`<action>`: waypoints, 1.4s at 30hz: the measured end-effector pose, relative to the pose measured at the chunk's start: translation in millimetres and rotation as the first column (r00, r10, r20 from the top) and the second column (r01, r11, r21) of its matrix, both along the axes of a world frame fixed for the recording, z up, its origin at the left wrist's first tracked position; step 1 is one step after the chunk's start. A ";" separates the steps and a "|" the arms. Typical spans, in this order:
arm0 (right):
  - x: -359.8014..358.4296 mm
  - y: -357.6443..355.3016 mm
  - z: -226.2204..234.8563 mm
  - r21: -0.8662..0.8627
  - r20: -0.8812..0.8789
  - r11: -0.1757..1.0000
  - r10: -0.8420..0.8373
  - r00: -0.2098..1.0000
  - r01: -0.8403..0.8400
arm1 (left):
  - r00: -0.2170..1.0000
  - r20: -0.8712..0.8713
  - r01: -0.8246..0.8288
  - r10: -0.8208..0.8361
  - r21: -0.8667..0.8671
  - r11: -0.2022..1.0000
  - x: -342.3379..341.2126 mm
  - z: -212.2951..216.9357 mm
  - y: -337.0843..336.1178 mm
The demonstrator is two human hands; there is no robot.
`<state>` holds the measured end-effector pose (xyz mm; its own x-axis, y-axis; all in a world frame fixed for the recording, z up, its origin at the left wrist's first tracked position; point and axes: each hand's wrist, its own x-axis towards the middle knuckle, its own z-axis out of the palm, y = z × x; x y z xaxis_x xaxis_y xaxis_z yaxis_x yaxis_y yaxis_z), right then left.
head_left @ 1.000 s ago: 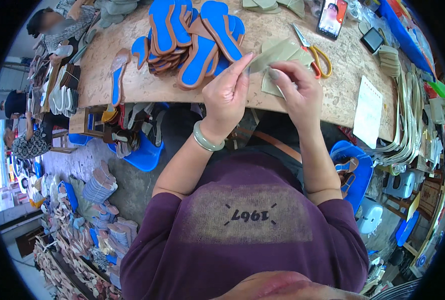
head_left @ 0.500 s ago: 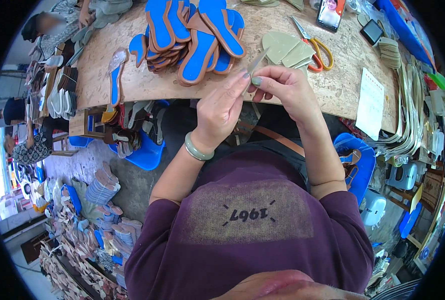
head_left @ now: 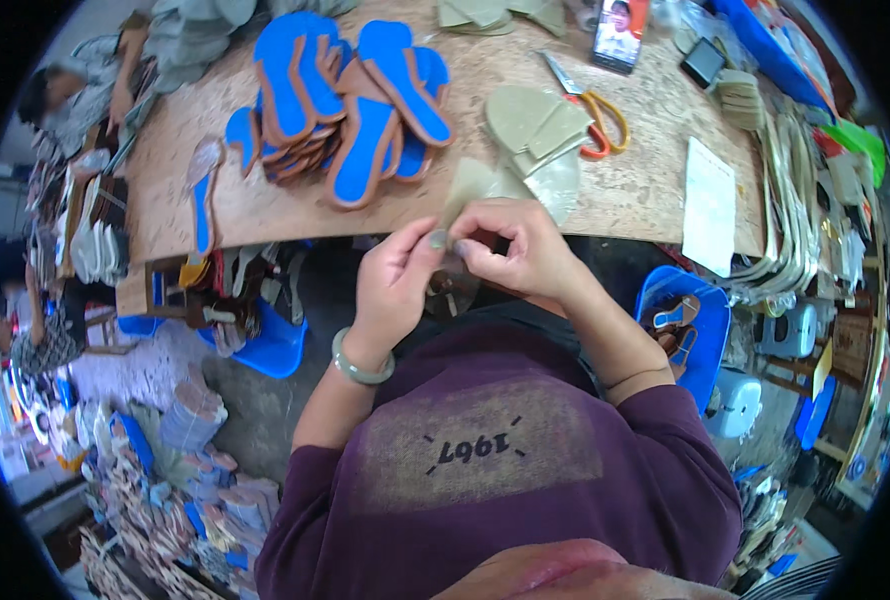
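Observation:
In front of my chest, at the near edge of the table, my left hand (head_left: 393, 275) and my right hand (head_left: 518, 245) come together. Both are closed, thumbs and fingertips pinching the lower end of a thin, translucent beige sheet piece (head_left: 472, 178). Its free part sticks up beyond my fingers; the pinched end is mostly hidden. Just past my right hand lie fanned, similar beige pieces (head_left: 530, 128). Scissors (head_left: 597, 120) with orange and yellow handles rest beside them. To the left is a pile of blue insoles with brown edging (head_left: 360, 165).
One narrow blue-and-brown insole (head_left: 203, 210) lies apart at the left. A phone (head_left: 617, 38), a white paper sheet (head_left: 710, 200) and hanging pale strips (head_left: 777, 200) are at the right. Blue bins (head_left: 700, 300) stand below the table. Other people work at far left.
My hands have come lower and nearer my body, still pinching the beige piece. It now shows its broad face rather than its edge. The whole view has shifted somewhat.

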<state>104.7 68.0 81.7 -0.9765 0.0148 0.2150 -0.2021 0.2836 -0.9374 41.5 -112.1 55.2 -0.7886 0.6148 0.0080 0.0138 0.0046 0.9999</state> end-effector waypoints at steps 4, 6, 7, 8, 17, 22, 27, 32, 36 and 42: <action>3.4 13.4 -19.9 -0.628 0.214 0.778 0.214 0.953 -0.034 | 0.993 0.117 -0.029 0.013 0.140 0.990 5.5 5.3 6.1; 5.5 17.7 -21.3 -0.577 0.230 0.816 0.206 0.951 -0.037 | 0.989 -0.130 -0.071 0.073 0.019 0.997 8.7 -2.4 8.9; 6.9 19.4 -17.2 -0.428 0.237 0.901 0.180 0.955 -0.063 | 0.977 -0.205 -0.067 0.055 -0.053 0.996 9.0 -3.7 10.5; 8.1 21.7 -12.5 -0.267 0.241 0.960 0.155 0.958 -0.088 | 0.954 -0.300 -0.052 0.018 -0.107 0.993 10.8 -2.5 12.0; 13.9 22.7 -27.1 0.143 0.003 0.950 0.281 0.960 -0.278 | 0.698 -0.640 0.108 -0.322 -0.350 0.931 6.4 20.0 -5.9; 30.7 30.4 -19.2 0.129 0.002 0.853 0.510 0.860 -0.506 | 0.619 -0.593 0.234 -0.514 -0.485 0.842 -0.2 35.5 -54.7; 50.6 78.7 -1.2 0.134 0.152 0.838 0.510 0.846 -0.529 | 0.911 -0.335 0.007 -0.241 -0.570 0.821 -43.0 51.7 -130.4; 33.7 31.4 -23.7 0.551 0.295 0.710 0.326 0.898 -0.439 | 0.993 0.091 -0.064 0.071 -0.085 0.994 -19.4 35.8 -93.6; 5.5 7.9 -19.8 0.312 -0.118 0.949 0.081 0.990 -0.041 | 0.975 0.221 -0.005 -0.026 0.136 0.991 -7.6 30.4 -25.8; 15.9 2.3 2.4 -0.367 0.263 0.916 -0.068 0.962 0.164 | 0.991 0.127 -0.060 0.041 0.145 0.988 -6.3 12.6 8.2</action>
